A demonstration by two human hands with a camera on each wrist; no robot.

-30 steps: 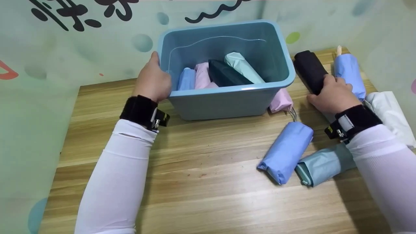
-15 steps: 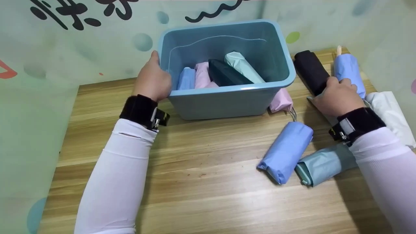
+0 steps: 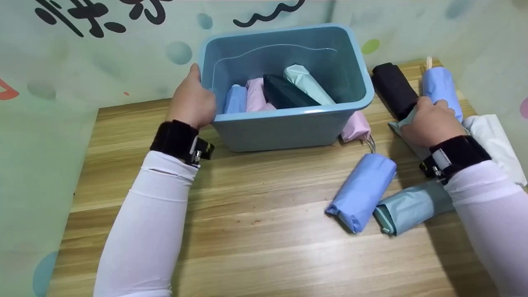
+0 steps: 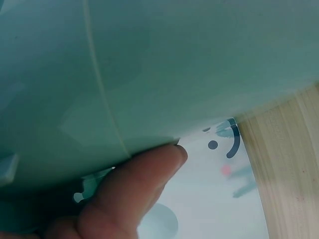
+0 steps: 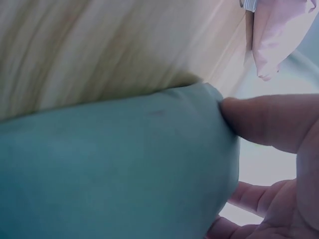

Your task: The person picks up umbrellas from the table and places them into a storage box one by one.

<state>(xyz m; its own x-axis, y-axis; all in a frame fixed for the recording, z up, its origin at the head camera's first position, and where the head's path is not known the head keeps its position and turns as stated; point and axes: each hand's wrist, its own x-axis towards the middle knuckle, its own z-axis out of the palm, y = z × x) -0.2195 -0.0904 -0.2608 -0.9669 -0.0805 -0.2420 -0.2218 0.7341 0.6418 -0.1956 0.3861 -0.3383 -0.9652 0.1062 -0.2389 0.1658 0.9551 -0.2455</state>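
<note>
Lying nearest: a blue fabric roll (image 3: 362, 192), beside a folded grey-green fabric bundle (image 3: 412, 206).
Right hand (image 3: 433, 121): pinches one end of a smooth teal fabric pouch (image 5: 114, 164), low at the wood-grained tabletop (image 3: 247, 247); I judge this the grasping step.
Next move: I'd want a lift clear of the black fabric roll (image 3: 394, 90) just beyond.
Rectangular grey-blue plastic bin (image 3: 280, 134): left hand (image 3: 192, 101) clamped on its rim, well apart from the right.
</note>
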